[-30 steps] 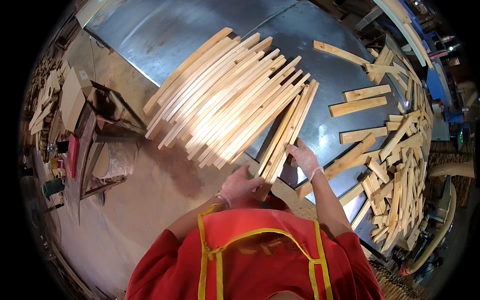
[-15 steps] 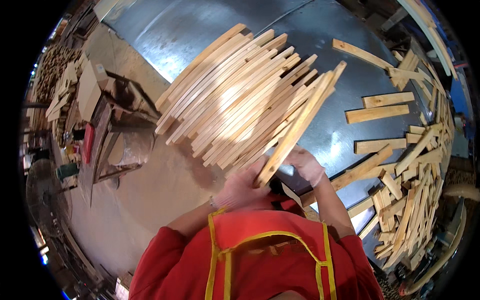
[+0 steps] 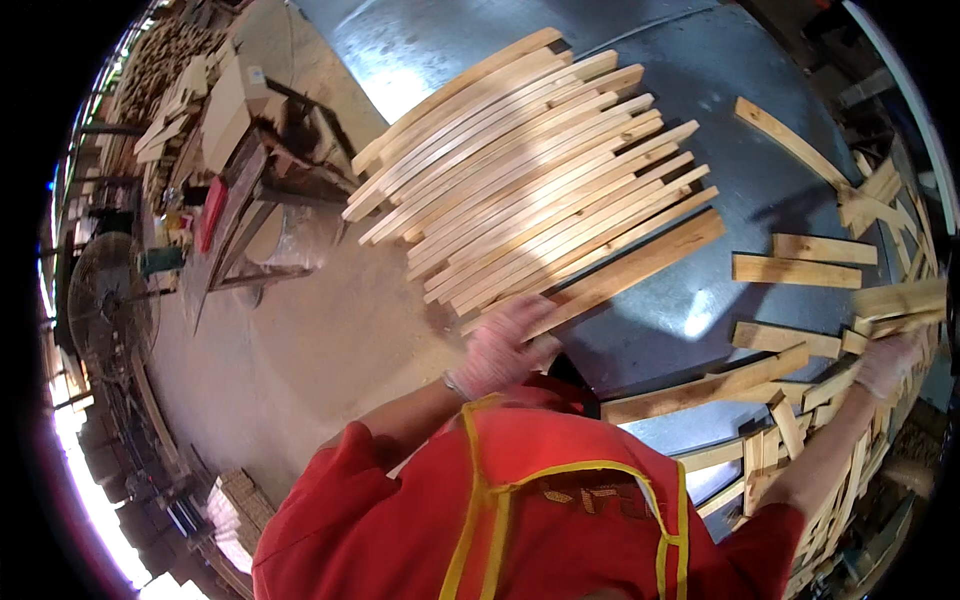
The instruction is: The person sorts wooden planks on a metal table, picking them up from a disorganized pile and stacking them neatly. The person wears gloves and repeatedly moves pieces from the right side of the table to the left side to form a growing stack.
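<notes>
On the grey metal table (image 3: pixel 640 350), a row of pale wooden strips (image 3: pixel 540 180) lies side by side, slanting from near left to far right; their ends are staggered, and the left ones appear to project past the table's edge over the floor (image 3: pixel 310 340). At the near side of the row lies a darker, broader board (image 3: pixel 645 262), flat and roughly parallel to the strips.

The left hand (image 3: pixel 507 345), in a pale glove, is at the near left end of this board. Its fingers are partly bent over that end — whether they grasp it or only rest there, one cannot tell. The right hand (image 3: pixel 888 362), also gloved, is well apart from the left, at the heap of wood pieces (image 3: pixel 755 465) on the right. A short pale board (image 3: pixel 900 298) lies just beyond it; the hand is blurred, and one cannot tell whether its fingers are clenched, released or grasping a piece.

Between the row and the heap, two short boards (image 3: pixel 797 270) lie close together; nearer the person, a longer strip (image 3: pixel 705 385) points toward the heap. A red apron (image 3: pixel 580 490) with yellow edging fills the near centre. On the left stand a wooden frame (image 3: pixel 232 235) and a round fan (image 3: pixel 112 300).
</notes>
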`<state>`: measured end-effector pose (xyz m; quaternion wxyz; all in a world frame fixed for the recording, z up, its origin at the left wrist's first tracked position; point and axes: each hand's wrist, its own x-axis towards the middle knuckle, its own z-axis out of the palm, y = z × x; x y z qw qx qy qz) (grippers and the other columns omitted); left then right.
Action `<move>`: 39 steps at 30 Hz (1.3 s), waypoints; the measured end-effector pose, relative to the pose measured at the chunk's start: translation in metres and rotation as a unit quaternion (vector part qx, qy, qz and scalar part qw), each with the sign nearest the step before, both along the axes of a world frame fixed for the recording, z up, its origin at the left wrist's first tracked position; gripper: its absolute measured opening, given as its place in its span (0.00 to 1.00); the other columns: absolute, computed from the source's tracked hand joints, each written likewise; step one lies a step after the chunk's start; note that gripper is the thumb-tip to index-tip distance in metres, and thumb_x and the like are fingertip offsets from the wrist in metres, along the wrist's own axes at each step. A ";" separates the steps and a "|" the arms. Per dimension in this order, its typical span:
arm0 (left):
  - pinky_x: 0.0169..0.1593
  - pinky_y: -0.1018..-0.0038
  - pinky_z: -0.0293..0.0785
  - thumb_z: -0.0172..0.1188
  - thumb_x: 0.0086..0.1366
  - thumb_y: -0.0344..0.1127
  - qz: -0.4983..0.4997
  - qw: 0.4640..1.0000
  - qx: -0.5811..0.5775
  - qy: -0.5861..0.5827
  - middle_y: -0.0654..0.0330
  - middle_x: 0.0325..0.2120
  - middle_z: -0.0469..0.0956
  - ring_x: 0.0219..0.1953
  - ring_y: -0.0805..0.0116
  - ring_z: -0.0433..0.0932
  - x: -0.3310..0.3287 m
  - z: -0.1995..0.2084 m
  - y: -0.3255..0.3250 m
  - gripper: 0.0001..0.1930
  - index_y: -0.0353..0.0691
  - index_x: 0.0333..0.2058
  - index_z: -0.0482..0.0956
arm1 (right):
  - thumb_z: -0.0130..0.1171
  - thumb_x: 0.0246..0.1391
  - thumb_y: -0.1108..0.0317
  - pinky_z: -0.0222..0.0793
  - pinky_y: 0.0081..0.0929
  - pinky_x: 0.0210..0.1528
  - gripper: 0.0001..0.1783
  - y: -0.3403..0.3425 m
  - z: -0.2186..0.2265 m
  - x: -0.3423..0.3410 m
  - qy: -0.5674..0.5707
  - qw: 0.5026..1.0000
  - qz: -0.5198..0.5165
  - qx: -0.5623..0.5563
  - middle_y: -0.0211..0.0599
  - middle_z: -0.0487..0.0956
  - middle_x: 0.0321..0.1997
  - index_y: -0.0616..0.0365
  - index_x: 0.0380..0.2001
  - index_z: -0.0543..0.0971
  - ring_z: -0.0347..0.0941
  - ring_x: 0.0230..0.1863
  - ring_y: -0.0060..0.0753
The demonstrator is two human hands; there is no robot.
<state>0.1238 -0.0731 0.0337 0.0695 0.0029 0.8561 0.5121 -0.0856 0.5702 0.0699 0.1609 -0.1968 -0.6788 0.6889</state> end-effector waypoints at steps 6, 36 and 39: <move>0.39 0.71 0.76 0.66 0.70 0.42 0.438 0.877 0.121 -0.159 0.60 0.35 0.81 0.34 0.69 0.78 0.055 -0.048 -0.106 0.14 0.40 0.47 0.84 | 0.52 0.71 0.53 0.53 0.45 0.79 0.37 -0.053 -0.061 -0.007 -0.040 0.993 0.111 0.015 0.49 0.64 0.77 0.64 0.74 0.62 0.58 0.78 0.47; 0.51 0.62 0.83 0.71 0.67 0.43 -0.206 0.978 -0.027 -0.011 0.50 0.55 0.79 0.47 0.52 0.84 0.032 0.045 -0.074 0.29 0.45 0.64 0.75 | 0.67 0.61 0.52 0.72 0.36 0.64 0.36 -0.478 -0.043 0.200 -0.123 0.899 0.401 -0.126 0.41 0.78 0.59 0.63 0.65 0.71 0.75 0.59 0.34; 0.58 0.59 0.80 0.68 0.65 0.49 -0.104 0.994 -0.035 -0.014 0.48 0.54 0.79 0.53 0.48 0.81 0.061 0.011 -0.099 0.28 0.40 0.59 0.79 | 0.61 0.66 0.65 0.73 0.34 0.62 0.17 -0.368 -0.011 0.144 -0.116 0.943 0.202 -0.236 0.39 0.82 0.54 0.62 0.54 0.79 0.79 0.56 0.36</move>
